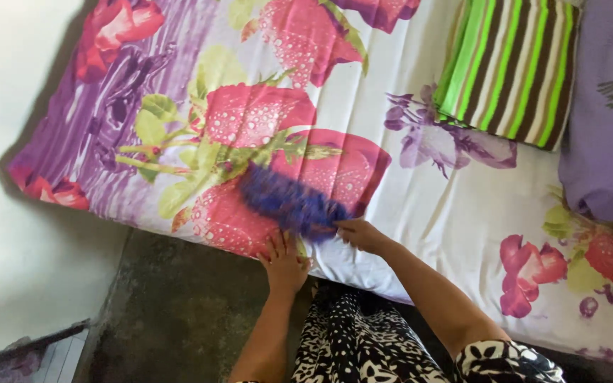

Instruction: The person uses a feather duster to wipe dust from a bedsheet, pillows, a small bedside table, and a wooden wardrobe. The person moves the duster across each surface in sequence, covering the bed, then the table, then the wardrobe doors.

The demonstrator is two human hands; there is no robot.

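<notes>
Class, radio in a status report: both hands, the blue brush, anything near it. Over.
Right hand gripping blurred blue brush on floral bedsheet. Left hand flat on mattress edge. Striped pillow far off, apart.

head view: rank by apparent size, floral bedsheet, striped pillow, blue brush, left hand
1. floral bedsheet, by far the largest.
2. striped pillow, cut off at the top edge.
3. blue brush, motion-blurred in the right hand, so its extent is unsure.
4. left hand, smallest, resting on the sheet's edge.
</notes>
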